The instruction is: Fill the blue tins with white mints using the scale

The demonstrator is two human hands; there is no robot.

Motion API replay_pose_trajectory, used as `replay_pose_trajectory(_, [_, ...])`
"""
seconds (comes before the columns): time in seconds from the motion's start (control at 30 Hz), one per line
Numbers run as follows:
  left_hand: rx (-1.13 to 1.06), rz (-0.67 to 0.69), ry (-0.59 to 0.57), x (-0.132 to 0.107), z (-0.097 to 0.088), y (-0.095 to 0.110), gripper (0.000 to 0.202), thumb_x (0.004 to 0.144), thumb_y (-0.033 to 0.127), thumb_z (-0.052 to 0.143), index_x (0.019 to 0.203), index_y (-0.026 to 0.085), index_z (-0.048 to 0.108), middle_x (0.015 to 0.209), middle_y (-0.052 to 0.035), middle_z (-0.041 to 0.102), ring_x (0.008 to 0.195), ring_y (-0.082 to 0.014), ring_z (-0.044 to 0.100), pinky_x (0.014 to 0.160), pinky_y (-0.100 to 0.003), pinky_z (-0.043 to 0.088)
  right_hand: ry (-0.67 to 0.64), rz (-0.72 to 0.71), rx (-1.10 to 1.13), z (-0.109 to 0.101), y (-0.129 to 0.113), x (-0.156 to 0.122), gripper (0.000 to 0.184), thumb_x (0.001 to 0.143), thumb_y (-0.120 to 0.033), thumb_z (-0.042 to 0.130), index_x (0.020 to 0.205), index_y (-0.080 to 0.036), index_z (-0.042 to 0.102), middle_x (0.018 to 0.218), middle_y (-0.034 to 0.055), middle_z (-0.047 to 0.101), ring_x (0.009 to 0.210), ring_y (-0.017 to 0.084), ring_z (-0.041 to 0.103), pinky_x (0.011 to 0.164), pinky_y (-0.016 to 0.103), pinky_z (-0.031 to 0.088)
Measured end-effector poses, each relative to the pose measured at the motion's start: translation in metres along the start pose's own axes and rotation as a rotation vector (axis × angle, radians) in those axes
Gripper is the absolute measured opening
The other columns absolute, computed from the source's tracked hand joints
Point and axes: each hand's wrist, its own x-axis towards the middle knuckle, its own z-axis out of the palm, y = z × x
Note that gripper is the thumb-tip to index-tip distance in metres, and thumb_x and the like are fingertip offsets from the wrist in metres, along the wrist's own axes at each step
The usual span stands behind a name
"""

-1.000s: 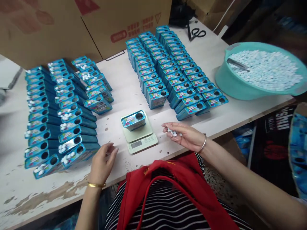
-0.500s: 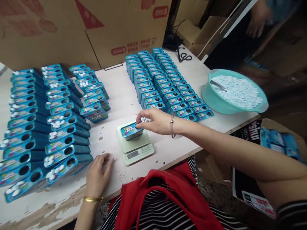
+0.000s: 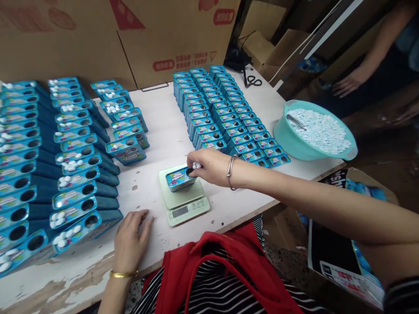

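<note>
A pale green kitchen scale (image 3: 185, 200) lies on the table with a blue candy tin (image 3: 178, 178) standing on its plate. My right hand (image 3: 209, 168) is closed around several small white candies (image 3: 197, 165), its fingertips at the round hole in the tin's top. How many candies it holds is hidden by the palm. Flat on the table left of the scale rests my left hand (image 3: 132, 237), fingers loosely stretched and holding nothing. Close to it are rows of blue tins (image 3: 77, 229), many with white candies lying on their tops.
More blue tins (image 3: 225, 114) stand in rows beyond the scale. At the right table edge sits a turquoise basin (image 3: 294, 141) full of candies, with a metal scoop (image 3: 296, 122). Scissors (image 3: 253, 81) lie at the back, by a large carton (image 3: 176, 30). Another person's hand (image 3: 352, 82) shows at right.
My right hand has dipped slightly at the tin's hole, and fewer candies show in it. The other person's arm has moved right. My view has shifted a little.
</note>
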Motion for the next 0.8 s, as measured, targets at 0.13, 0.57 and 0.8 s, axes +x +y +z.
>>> replay_pose_trajectory(0.13, [0.001,-0.005,0.000,0.000,0.001,0.001,0.029,0.090,0.044,0.046,0.099,0.019,0.057,0.087,-0.0038,0.056,0.081,-0.0172,0.054,0.075,-0.031,0.044,0.054,0.001,0.236,-0.002,0.005,-0.001,0.005,0.077,-0.010,0.066,0.076,-0.012,0.062,0.061,-0.0032,0.049,0.059,0.008,0.042,0.058,0.022,0.030])
replay_pose_trajectory(0.57, [0.033,-0.037,-0.023,0.002,0.001,0.006,0.029,0.090,0.043,0.045,0.098,0.019,0.057,0.085,-0.0041,0.055,0.079,-0.0175,0.053,0.074,-0.031,0.043,-0.058,0.275,1.331,0.017,0.061,-0.050,0.028,0.074,-0.034,0.073,0.080,-0.013,0.056,0.064,-0.0023,0.054,0.042,0.001,0.032,0.041,0.019,0.017])
replay_pose_trajectory(0.8, [0.045,-0.045,-0.029,0.002,0.001,0.007,0.030,0.089,0.044,0.044,0.099,0.019,0.056,0.085,-0.0045,0.055,0.078,-0.0179,0.052,0.074,-0.032,0.043,0.000,0.202,1.253,0.020,0.048,-0.038,0.029,0.075,-0.036,0.072,0.078,-0.013,0.055,0.060,-0.0032,0.052,0.041,0.001,0.033,0.039,0.019,0.016])
